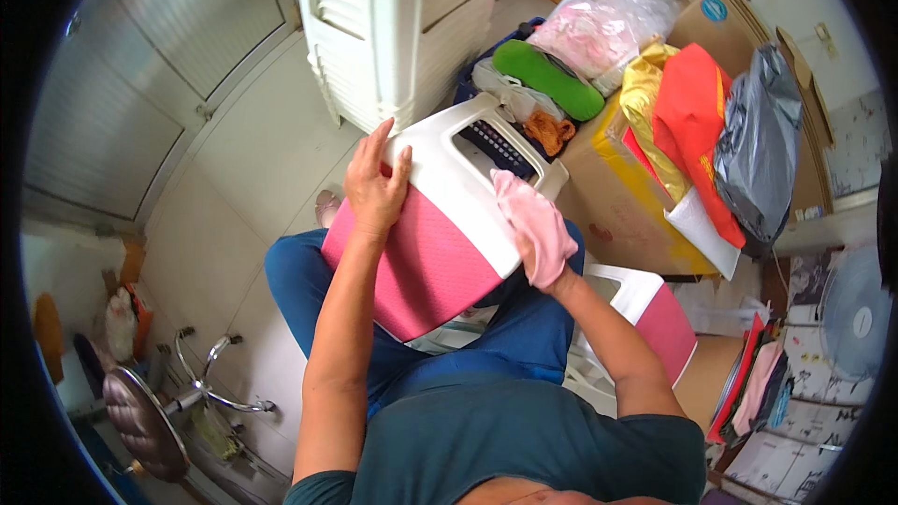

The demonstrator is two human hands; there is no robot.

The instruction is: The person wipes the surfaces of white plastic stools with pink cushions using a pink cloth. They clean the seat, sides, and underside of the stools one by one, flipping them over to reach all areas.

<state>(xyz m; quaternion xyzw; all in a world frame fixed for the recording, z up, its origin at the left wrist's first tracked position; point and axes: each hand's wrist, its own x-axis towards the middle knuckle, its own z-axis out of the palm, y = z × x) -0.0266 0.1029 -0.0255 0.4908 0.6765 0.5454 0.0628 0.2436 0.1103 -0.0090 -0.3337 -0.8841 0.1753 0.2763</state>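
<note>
A plastic stool with a pink textured seat (438, 263) and white sides is tilted across my knees. My left hand (375, 186) grips its upper left edge, the thumb lying over the white side panel. A pink cloth (537, 228) is bunched over my right hand (525, 252), whose fingers are mostly hidden beneath it. That hand presses the cloth against the white right side of the stool, below the rectangular opening (499, 144). The stool's underside and most of its legs are out of sight.
A tall stack of white plastic stools (403, 35) stands ahead. To the right are a taped cardboard box (610, 203) with bags, and another pink-and-white stool (656, 330). A wheeled stool with a brown padded seat (144, 424) is at the lower left. Doors (154, 35) border the left.
</note>
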